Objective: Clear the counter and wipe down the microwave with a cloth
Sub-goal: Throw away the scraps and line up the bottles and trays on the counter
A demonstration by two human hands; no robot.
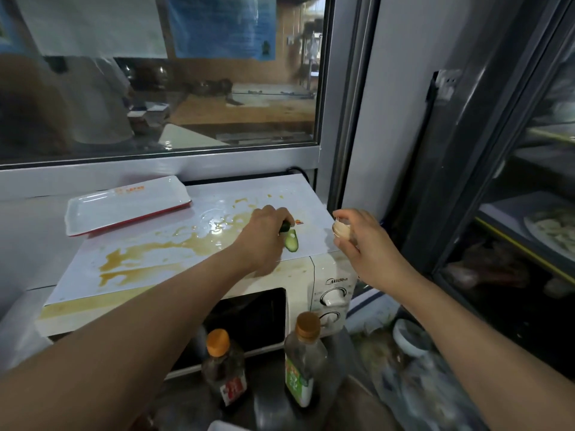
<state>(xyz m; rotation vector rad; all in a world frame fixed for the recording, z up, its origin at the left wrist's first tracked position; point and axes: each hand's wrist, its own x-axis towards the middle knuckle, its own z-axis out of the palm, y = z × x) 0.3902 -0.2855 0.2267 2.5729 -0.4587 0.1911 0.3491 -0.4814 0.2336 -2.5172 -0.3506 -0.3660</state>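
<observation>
We see the left hand [264, 231] pinching a cucumber [291, 241] piece on the stained microwave [298, 275] top at its 3 o'clock edge, the right hand [361, 241] curled round a garlic [340, 230] bulb just off that edge, and a tray [124, 206] at 10 o'clock.

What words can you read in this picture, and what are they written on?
"Midea": on the microwave front panel, above the upper knob.
White tray: orange print, too blurred to read.
Dark bottle: red label, too blurred to read.
Clear bottle: green label, too blurred to read.
Blue poster behind the window: print too small to read.
Small red and yellow mark on the microwave's top sheet: unreadable.
</observation>
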